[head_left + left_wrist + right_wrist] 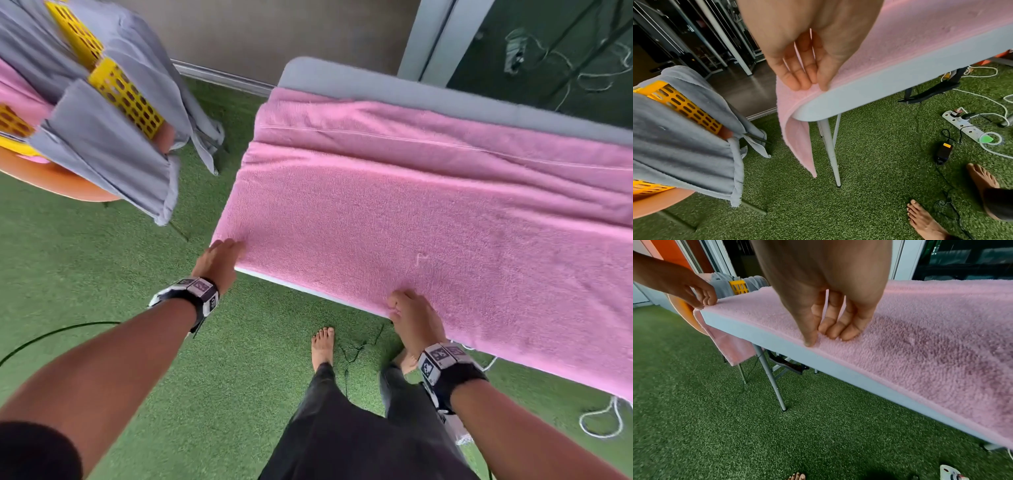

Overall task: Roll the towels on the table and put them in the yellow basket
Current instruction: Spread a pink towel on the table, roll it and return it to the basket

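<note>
A pink towel (428, 212) lies spread over the grey table (342, 77); its left end hangs over the table's end (797, 142). My left hand (233, 246) rests on the towel's near left corner, fingers fairly straight and pressing down (812, 84). My right hand (397, 305) is at the near hem further right. In the right wrist view its thumb and curled fingers pinch the hem (822, 337). The yellow basket (130, 99) stands at the upper left, apart from the table, with grey towels (102, 147) draped over its rim.
The basket sits on an orange stool (51, 181) left of the table. Green artificial turf (137, 274) covers the floor, and my bare feet (322, 346) stand by the table's front edge. A power strip (966, 123) and cables lie under the table between its legs (830, 146).
</note>
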